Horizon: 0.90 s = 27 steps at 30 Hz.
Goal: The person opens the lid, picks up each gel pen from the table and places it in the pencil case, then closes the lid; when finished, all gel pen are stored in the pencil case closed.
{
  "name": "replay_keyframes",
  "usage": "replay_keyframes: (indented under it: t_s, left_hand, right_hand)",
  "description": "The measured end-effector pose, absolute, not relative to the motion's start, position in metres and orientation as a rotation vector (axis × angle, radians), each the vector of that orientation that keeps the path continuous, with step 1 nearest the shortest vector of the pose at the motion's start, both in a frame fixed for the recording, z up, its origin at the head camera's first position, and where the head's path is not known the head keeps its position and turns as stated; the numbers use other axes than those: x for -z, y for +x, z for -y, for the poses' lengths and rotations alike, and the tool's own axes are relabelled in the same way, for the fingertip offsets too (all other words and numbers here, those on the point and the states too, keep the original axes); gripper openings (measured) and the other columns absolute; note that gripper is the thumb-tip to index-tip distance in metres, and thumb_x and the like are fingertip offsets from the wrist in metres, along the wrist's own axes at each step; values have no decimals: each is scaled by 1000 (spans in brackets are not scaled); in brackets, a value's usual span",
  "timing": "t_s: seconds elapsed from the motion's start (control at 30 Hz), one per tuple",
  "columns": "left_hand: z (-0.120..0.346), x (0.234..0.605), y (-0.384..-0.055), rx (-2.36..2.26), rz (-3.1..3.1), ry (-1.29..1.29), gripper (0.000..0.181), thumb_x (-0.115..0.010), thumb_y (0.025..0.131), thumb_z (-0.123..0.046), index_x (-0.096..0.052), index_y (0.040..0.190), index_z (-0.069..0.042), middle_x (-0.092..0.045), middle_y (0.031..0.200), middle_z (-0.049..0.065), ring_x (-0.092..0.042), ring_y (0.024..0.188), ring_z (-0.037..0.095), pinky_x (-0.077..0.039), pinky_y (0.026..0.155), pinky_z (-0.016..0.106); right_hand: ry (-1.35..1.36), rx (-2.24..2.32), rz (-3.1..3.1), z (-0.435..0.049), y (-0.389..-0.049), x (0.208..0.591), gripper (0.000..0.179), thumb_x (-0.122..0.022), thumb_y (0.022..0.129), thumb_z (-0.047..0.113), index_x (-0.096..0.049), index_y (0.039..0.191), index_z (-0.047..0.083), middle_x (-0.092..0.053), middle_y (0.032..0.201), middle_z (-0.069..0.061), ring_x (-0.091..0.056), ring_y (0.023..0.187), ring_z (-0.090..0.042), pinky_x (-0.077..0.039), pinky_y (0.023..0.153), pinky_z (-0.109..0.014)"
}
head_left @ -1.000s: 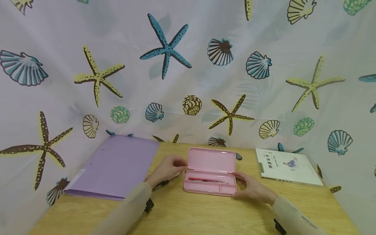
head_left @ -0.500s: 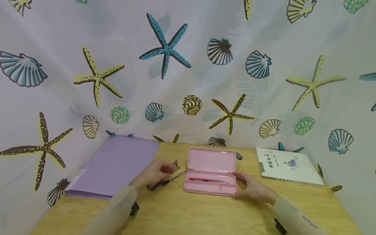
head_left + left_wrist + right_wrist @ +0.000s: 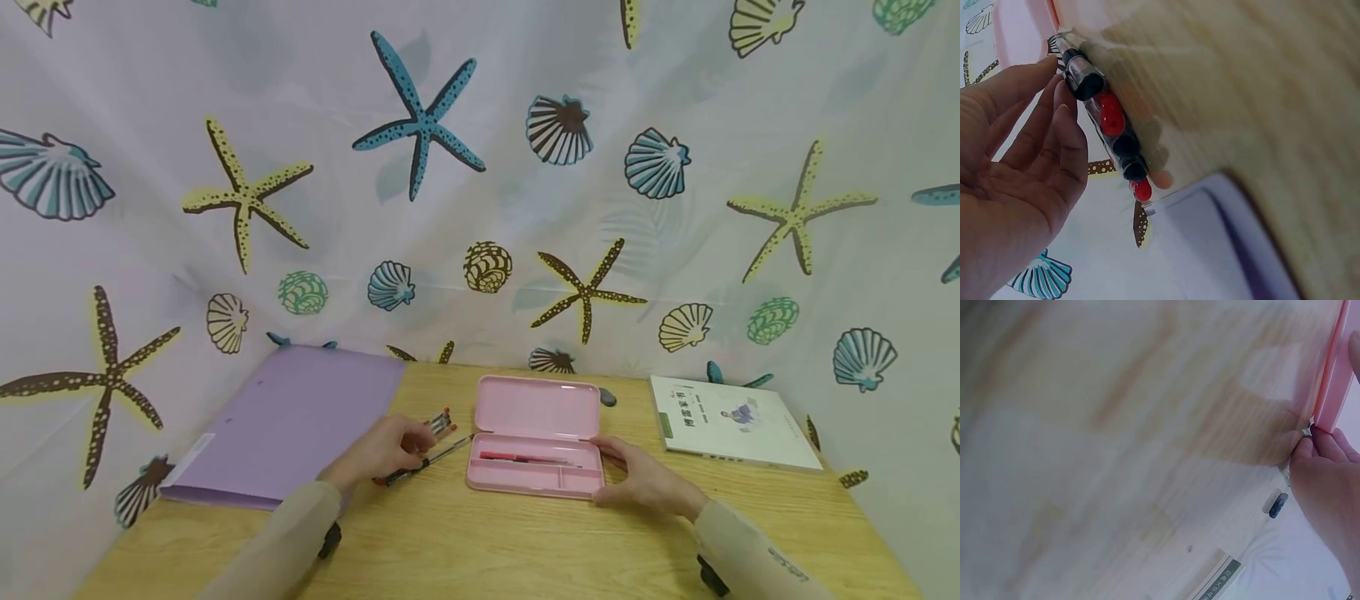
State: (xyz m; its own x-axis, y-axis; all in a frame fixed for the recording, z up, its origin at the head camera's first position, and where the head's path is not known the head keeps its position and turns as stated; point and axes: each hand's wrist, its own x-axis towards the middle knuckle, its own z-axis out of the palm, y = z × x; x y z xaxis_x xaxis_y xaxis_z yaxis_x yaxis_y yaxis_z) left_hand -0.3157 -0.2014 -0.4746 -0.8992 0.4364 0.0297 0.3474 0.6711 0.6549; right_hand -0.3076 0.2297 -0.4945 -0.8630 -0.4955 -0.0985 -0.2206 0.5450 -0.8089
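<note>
A pink pencil case [image 3: 536, 488] lies open on the table, its lid tilted back. A red pen [image 3: 517, 457] rests in its long compartment. My right hand [image 3: 648, 482] grips the case's right end, thumb at the front corner and fingers at the back. My left hand [image 3: 381, 450] is left of the case, thumb and fingertips pinching a clear-barrelled pen with a dark end [image 3: 1087, 85]. Beside that pen lie several more pens [image 3: 1125, 145] with black and red ends, partly hidden by the left hand in the head view.
A purple folder [image 3: 300, 417] lies at the left of the wooden table [image 3: 480, 550]. A white book [image 3: 735, 425] lies at the right. Behind the case is a small dark oval object [image 3: 607, 397]. Patterned cloth [image 3: 480, 192] hangs around the back and sides.
My left hand has moved left from the case to the pens, and its fingertips have come down onto one. My right hand stays at the case's right end.
</note>
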Motion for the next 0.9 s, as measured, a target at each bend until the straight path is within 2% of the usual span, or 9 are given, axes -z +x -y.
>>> replay_keyframes:
  t_s: [0.2,0.47,0.7,0.9]
  left_hand:
    - [198,475,-315,-942,-2778,719,26,-76,78,4,-72,103,-4,-72,96,8,-64,84,17,-53,73,31]
    - [190,479,-316,-807,-2834,678,25,-79,77,-1,-74,99,-11,-70,91,-1,-62,81,11,-53,73,31]
    - [183,478,-316,-726,-2882,679,23,-77,75,0,-74,95,-11,-69,83,-3,-60,79,10,-51,72,35]
    - [186,477,-318,-883,-2886,609,22,-75,76,-2,-73,97,-11,-67,85,-3,-59,79,10,-51,73,32]
  right_hand:
    - [-629,1231,-2462,-230,-307,494,86,-82,80,25,-35,149,4,-33,156,-20,-29,145,-39,-19,118,-55]
    - [-621,1210,-2467,-230,-306,492,87,-81,80,28,-34,150,6,-33,156,-19,-29,145,-38,-19,118,-54]
    - [-619,1205,-2468,-230,-307,492,88,-81,80,29,-33,150,5,-32,157,-19,-29,145,-38,-19,118,-54]
    - [-613,1208,-2477,-230,-306,493,88,-82,80,29,-34,150,5,-33,156,-19,-29,145,-38,-18,118,-54]
